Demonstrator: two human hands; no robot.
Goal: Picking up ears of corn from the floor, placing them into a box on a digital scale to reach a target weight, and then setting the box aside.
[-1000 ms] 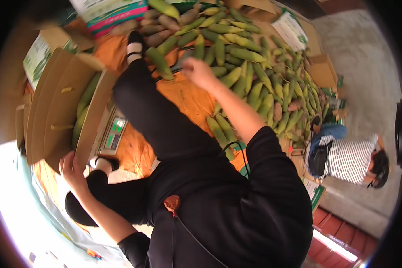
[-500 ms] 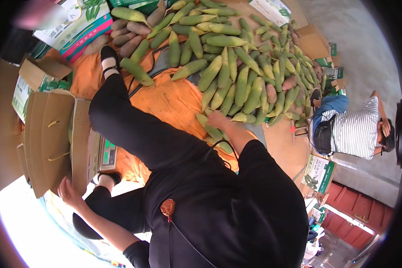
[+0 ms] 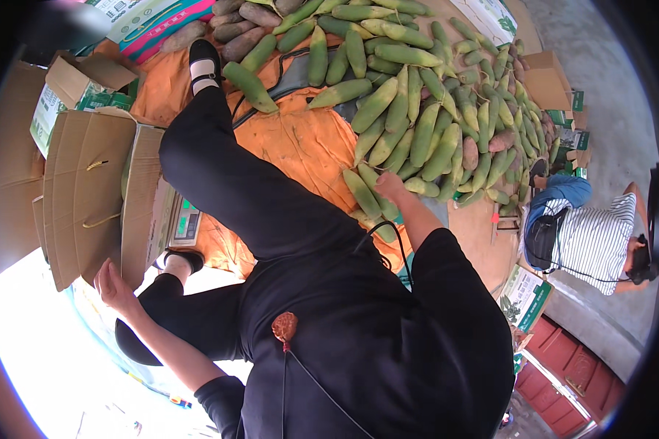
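Note:
My left hand (image 3: 115,290) is at the near end of an open cardboard box (image 3: 140,212), beside its flap, with fingers slightly bent and apart and nothing seen in them. The box stands on a scale (image 3: 187,223) with a lit green display; its contents are mostly hidden by the walls. My right hand (image 3: 392,187) is at the near edge of a large pile of green radishes (image 3: 441,152). Its fingers are curled against a green radish (image 3: 379,194), with the fingertips hidden. More radishes lie just left of it.
An orange cloth (image 3: 289,157) lies beneath my outstretched leg. Reddish-brown roots (image 3: 245,44) lie at the far left of the pile. Printed cartons (image 3: 161,25) stand behind. At the right is a person in a striped shirt (image 3: 586,234), near another carton (image 3: 526,296) and a red door (image 3: 564,377).
The whole view has shifted, so the pile and box sit higher and farther right. My right hand stays by the same radishes; my left hand remains by the box.

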